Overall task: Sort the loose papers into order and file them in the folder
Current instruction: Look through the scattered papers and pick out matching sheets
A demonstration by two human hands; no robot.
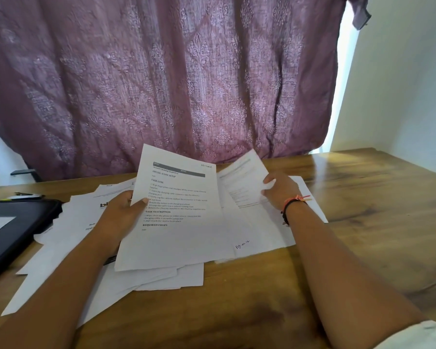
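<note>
Purple curtain (161,71) hangs behind the wooden counter (375,197). At its left edge lies a black folder (13,222), shut as far as I can tell, with loose papers (68,238) fanned out beside it. The left hand (121,212) grips a printed sheet (179,222) raised off the pile, thumb on its face. To the right, the right hand (280,190) pinches a second sheet (242,177), lifted at one edge. Sorting looks to be the step in hand, with nothing filed yet. Next, I'd judge, the handwritten page marks need comparing so each sheet lands in order.
</note>
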